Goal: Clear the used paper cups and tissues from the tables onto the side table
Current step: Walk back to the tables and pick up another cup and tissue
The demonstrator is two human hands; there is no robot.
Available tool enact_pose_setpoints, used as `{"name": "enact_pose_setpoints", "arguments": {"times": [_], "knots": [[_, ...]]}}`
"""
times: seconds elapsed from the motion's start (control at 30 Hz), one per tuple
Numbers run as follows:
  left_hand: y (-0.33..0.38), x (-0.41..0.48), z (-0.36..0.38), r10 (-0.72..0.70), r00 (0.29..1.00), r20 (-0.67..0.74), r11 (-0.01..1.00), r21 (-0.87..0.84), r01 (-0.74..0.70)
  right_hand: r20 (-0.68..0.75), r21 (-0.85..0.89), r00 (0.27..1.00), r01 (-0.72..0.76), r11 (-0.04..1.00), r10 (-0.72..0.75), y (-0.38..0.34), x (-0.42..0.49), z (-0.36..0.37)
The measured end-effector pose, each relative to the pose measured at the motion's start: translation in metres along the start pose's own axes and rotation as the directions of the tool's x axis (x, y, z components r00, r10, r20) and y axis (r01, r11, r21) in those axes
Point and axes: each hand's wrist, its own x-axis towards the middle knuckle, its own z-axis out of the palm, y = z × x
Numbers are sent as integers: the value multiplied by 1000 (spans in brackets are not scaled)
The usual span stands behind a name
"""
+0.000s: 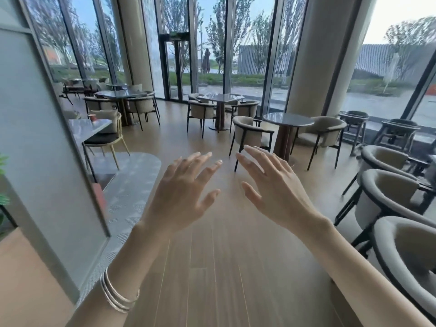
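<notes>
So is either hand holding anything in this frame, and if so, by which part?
Nothing is held. The left hand and right hand are both raised over the floor with fingers spread, touching nothing.

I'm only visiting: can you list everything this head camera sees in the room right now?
paper cup: one, red, on the left table
tables: at least four, grey tops, across the room
armchairs: many, beige with dark frames, around tables and along the right edge
high chairs: two, dark, by the glass wall
columns: two, pale, at the glass wall
mat: one, grey, on the wooden floor, left
bangles: a few, silver, left wrist
left hand: one, bare, open and empty, raised ahead
right hand: one, bare, open and empty, beside it
</notes>
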Motion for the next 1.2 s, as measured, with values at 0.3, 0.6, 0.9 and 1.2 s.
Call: {"name": "enact_pose_setpoints", "arguments": {"times": [0.3,0.6,0.9,1.2], "knots": [[-88,62,104,-130,989,69,990,-46,133,83,89,996,27,996,-34,46,93,125],[-224,168,204,-191,978,79,980,-30,194,78,76,995,60,995,-66,92,250,251],[-351,263,272,-199,975,96,980,41,196,146,164,983,85,983,-109,116,383,377],[-454,329,374,-344,916,205,938,124,325,192,265,960,148,953,-202,158,500,507]]}}
